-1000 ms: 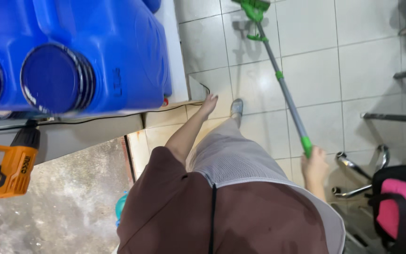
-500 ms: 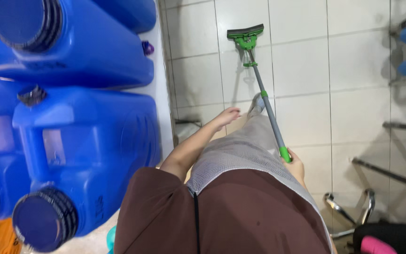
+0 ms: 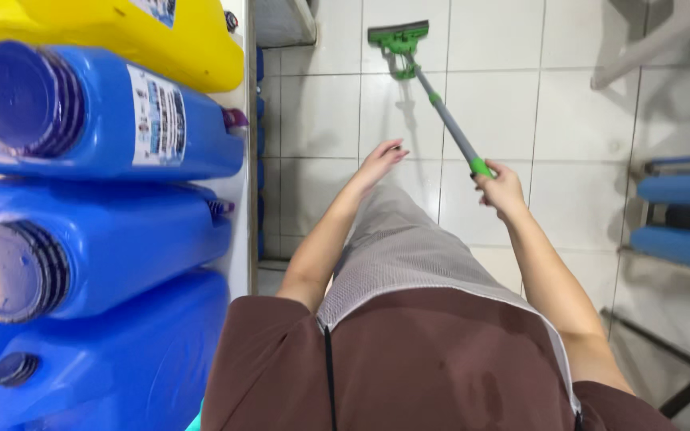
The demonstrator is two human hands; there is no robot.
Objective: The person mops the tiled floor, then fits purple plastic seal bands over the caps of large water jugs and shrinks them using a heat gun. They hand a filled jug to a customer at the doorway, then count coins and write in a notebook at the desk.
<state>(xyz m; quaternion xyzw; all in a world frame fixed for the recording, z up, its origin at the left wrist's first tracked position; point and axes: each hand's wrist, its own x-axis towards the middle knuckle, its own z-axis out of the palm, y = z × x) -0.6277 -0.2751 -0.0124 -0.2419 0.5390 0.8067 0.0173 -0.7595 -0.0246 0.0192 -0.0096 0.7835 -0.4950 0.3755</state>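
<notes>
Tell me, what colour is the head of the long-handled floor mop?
Bright green; the flat mop head on the white tiled floor shows best in the head view.

Both bare arms reach forward and down. The left hand [image 3: 378,162] hangs free, palm down, fingers [image 3: 395,151] loosely extended together. The right hand [image 3: 501,189] is curled into a closed grip, knuckles up, wrist straight.

One long-handled floor mop [image 3: 441,112] with a grey pole and green head. Two bare hands: the left hand [image 3: 378,162] and the right hand [image 3: 501,188]. Three big blue plastic jugs: one at top [image 3: 105,112], one in the middle [image 3: 97,251], one below [image 3: 113,359]. One yellow plastic jug [image 3: 137,36] above them.
</notes>
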